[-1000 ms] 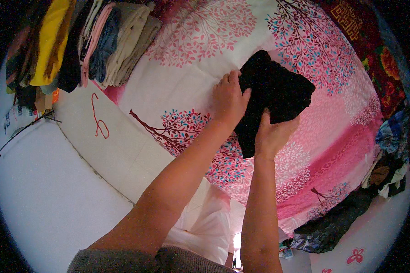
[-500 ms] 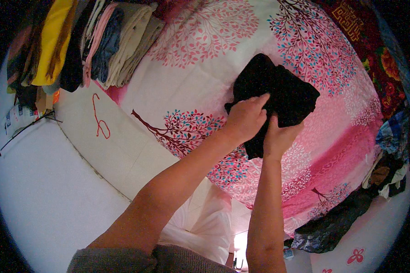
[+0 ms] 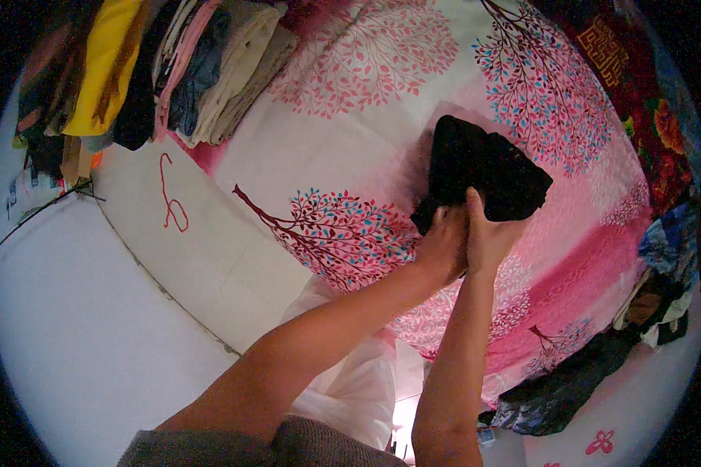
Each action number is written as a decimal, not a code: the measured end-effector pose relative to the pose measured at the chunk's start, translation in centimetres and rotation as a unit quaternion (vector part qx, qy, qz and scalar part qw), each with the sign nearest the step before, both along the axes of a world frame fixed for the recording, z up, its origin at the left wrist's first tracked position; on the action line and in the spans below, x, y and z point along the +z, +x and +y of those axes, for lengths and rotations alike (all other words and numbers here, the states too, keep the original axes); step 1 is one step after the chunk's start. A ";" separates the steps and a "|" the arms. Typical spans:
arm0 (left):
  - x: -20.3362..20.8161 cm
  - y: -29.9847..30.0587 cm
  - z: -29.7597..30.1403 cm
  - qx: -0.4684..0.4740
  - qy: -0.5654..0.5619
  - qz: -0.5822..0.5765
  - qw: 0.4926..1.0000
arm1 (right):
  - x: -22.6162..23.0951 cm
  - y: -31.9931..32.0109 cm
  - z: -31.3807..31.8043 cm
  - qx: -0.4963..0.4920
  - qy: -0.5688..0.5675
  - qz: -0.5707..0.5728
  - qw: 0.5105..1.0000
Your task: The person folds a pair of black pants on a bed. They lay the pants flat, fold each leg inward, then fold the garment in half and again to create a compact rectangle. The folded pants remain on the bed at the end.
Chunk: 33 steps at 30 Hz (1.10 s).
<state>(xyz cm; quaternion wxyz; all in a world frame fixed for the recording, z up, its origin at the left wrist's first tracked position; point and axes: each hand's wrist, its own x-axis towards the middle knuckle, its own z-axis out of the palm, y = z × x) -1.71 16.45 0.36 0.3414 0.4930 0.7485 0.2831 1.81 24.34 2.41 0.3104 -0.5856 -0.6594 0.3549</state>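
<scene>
A folded black garment (image 3: 483,167), a compact bundle of dark cloth, is held up over the bed sheet (image 3: 350,156) with pink and blue tree prints. My right hand (image 3: 497,233) grips its lower right edge, thumb lying on top and the other fingers hidden underneath. Close beside it, my left hand (image 3: 445,241) is closed at the lower left edge of the cloth, its fingers partly out of sight. Both hands nearly touch. What kind of garment it is cannot be made out.
At the upper left hang several clothes, among them a yellow one (image 3: 105,70) and beige trousers (image 3: 237,74). A red hanger (image 3: 171,194) lies on the pale floor. Dark clothes (image 3: 561,389) and a blue crumpled piece (image 3: 670,241) line the bed's right edge.
My left hand has moved down and right, from the garment's middle to its lower edge. The lower flap that hung down is now folded up, and the bundle looks more compact.
</scene>
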 end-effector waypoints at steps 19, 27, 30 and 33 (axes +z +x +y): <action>0.4 -1.2 -1.8 0.050 0.060 -0.297 0.952 | -5.2 4.2 2.5 -0.154 -0.163 -0.189 0.956; 3.2 -2.7 -0.3 0.153 -0.023 0.007 0.988 | -3.5 4.7 1.8 -0.140 -0.170 0.002 0.975; 6.7 -1.0 -0.6 0.059 0.010 0.004 0.998 | -4.5 9.1 1.7 -0.092 -0.194 0.143 0.966; 12.5 -0.5 -2.9 -0.047 -0.016 -0.001 0.999 | -0.6 11.4 -1.6 -0.060 -0.273 0.293 0.914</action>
